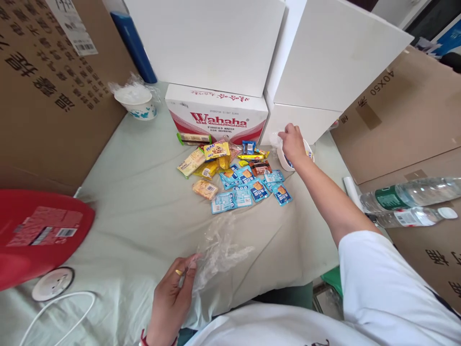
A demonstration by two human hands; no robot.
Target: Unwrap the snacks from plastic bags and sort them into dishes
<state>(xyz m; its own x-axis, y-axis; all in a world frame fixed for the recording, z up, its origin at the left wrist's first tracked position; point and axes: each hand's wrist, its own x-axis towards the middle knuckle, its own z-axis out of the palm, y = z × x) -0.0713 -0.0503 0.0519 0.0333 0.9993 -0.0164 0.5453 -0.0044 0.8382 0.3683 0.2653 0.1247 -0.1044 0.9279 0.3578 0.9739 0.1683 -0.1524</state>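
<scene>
My left hand, wearing a ring, pinches the edge of a crumpled clear plastic bag above the cloth in front of me. My right arm reaches forward, with my right hand closed over a white bowl at the far right. Clear plastic film shows beside those fingers; what they hold is hidden. Between the hands and the carton lie blue snack packets, yellow packets, a brown packet, a pale green packet and a wrapped pastry.
A Wahaha water carton stands behind the snacks, before white boards. A paper bowl holding clear plastic is at the back left. Cardboard boxes flank the table. A red object lies left; plastic bottles lie right.
</scene>
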